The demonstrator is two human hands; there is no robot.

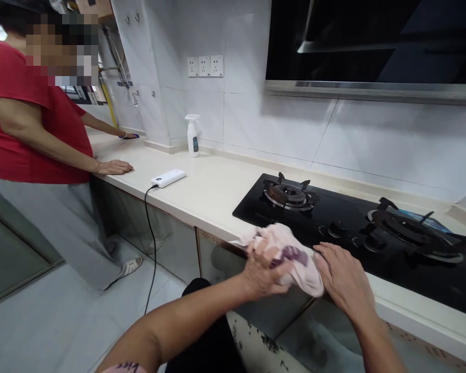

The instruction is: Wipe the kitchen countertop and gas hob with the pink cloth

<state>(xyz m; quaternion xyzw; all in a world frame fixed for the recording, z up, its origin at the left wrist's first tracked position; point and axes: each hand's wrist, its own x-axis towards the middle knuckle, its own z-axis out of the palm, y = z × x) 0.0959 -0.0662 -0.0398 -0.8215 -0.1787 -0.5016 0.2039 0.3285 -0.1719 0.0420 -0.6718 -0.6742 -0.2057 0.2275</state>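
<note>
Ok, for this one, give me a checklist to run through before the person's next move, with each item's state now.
1. Cloth gripped: ok, bunched in the left hand.
2. Right hand free: ok, it lies open by the hob's front edge; whether it touches the cloth, I cannot tell.
3. Flames out: ok, none shows at the left burner or right burner.
4. Burners cool: cannot tell.
5. Spray bottle upright: ok, on the counter by the wall.
6. Cable off the counter's front edge: not ok, it hangs over it.
</note>
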